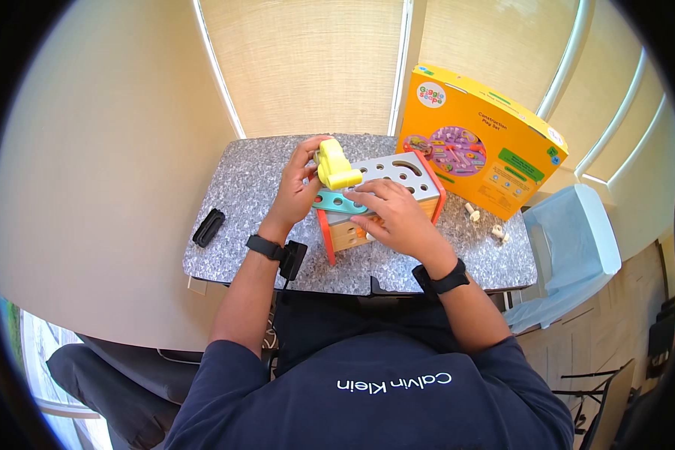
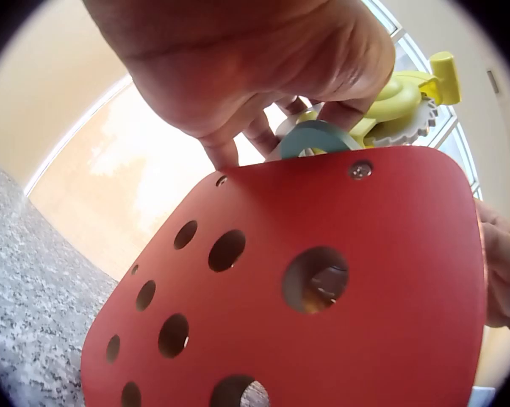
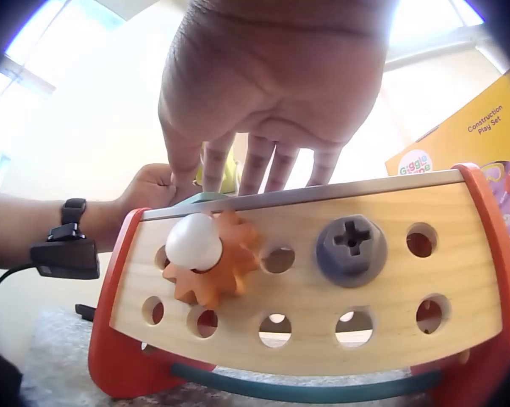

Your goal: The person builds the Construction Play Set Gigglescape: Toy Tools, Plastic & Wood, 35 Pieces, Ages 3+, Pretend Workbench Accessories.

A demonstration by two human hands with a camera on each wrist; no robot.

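A toy workbench stands on the table, with a grey perforated top (image 1: 365, 164), red side panels (image 2: 390, 254) and a wooden front (image 3: 323, 339). My left hand (image 1: 296, 187) grips a yellow toy circular saw (image 1: 336, 165) with a grey toothed disc, over the bench's left end. Beneath the saw, a teal strip with holes (image 1: 328, 199) lies along the top's near edge. My right hand (image 1: 401, 219) reaches over that edge, its fingers fairly straight and close to the strip and saw. On the front sit an orange gear (image 3: 238, 236) with a white knob (image 3: 194, 241) and a grey cross-slotted bolt (image 3: 351, 251).
An orange Construction Play Set box (image 1: 495, 120) stands behind the bench on the right. Small cream pieces (image 1: 472, 213) lie in front of it. A black object (image 1: 208, 227) rests at the table's left. Beyond the right edge is a blue-lined bin (image 1: 577, 240).
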